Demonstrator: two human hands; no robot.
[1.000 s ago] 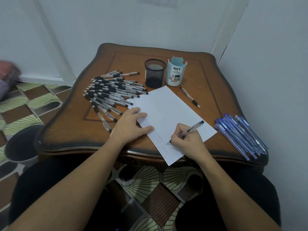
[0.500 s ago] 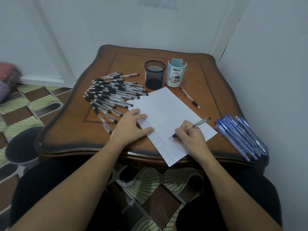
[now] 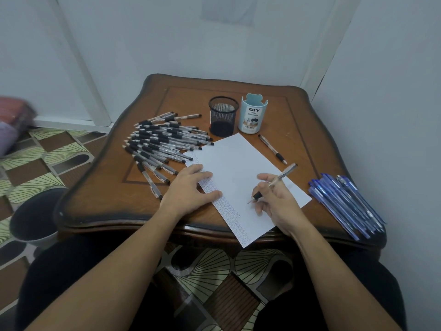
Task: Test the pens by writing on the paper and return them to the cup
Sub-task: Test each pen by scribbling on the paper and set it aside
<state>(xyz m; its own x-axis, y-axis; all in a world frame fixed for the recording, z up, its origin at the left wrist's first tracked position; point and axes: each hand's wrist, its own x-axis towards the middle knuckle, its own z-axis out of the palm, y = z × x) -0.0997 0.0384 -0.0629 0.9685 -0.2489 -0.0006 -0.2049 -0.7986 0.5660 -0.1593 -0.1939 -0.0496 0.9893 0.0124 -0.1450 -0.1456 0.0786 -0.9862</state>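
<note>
The pen [image 3: 282,175] looks light, stiff and slick along its clear barrel; its black rubber grip is the place to hold. The right hand [image 3: 279,203] pinches it there, tip at the paper [image 3: 238,163] just left of its fingers. The left hand [image 3: 186,191] lies spread flat on the paper, the cup [image 3: 223,119] well beyond.

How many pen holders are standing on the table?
2. The black mesh cup stands at the far side of the table, and the light blue organizer stands just right of it. None seems hidden.
</note>
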